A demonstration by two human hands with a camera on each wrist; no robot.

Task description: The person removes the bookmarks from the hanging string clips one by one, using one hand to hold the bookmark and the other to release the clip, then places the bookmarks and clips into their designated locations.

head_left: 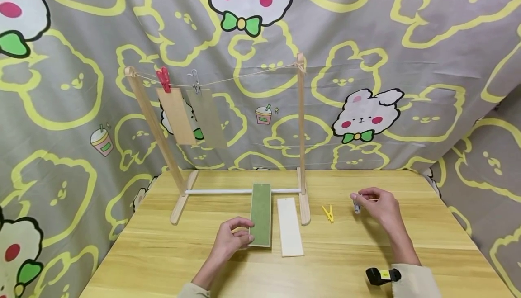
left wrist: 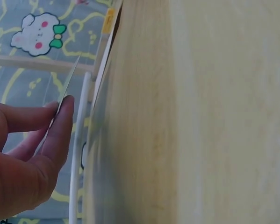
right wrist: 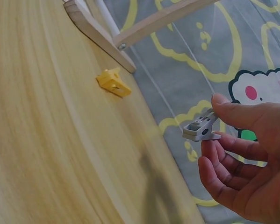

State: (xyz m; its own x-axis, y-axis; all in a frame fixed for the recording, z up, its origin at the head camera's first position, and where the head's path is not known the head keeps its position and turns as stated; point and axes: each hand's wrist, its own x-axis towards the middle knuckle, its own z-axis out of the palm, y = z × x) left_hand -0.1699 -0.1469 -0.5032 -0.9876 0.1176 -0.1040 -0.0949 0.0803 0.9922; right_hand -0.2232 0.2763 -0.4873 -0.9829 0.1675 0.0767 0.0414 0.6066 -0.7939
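Observation:
My left hand [head_left: 234,238] pinches a green rectangular card [head_left: 261,214] by its left edge; in the left wrist view the card [left wrist: 68,84] shows edge-on between thumb and fingers, raised off the table. My right hand [head_left: 380,205] holds a grey clothespin [right wrist: 201,127] between thumb and fingers, above the table at the right. A yellow clothespin [head_left: 328,214] lies on the table between the hands. Just right of the green card lies a white card [head_left: 290,228].
A wooden stand with two posts [head_left: 302,130] and a white crossbar [head_left: 220,191] stands at the back. From its string [head_left: 248,76] hang a tan card [head_left: 176,116] under a red clothespin [head_left: 163,80] and a grey-green card [head_left: 206,118] under a metal clip [head_left: 196,82].

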